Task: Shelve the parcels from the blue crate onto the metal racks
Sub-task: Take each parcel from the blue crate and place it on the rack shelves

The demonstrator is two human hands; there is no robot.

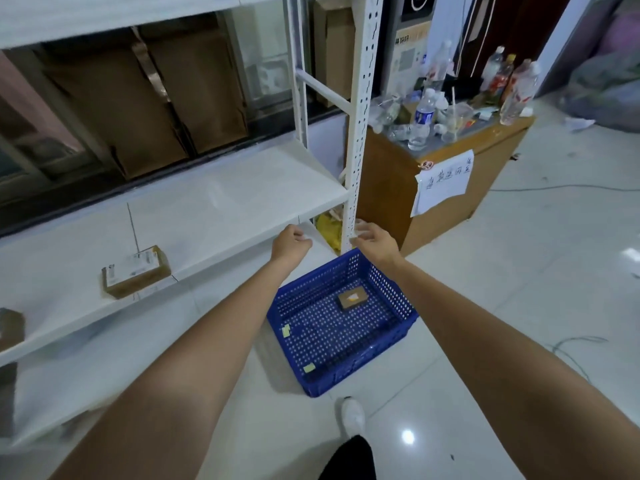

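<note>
While both arms reach over blue crate (341, 327), left hand (290, 243) and right hand (375, 241) hang loosely curled, empty; one small parcel (352, 297) inside.

A: What's the person wearing?
B: Both forearms bare, no sleeves in view, nothing on wrists. Left hand (290, 244) & right hand (375, 244): no gloves, no rings visible.
A: Lower down?
B: White shoe (353, 415) at approx 6 o'clock, plain, rounded toe. Black trouser leg (349, 459) right below it.
</note>
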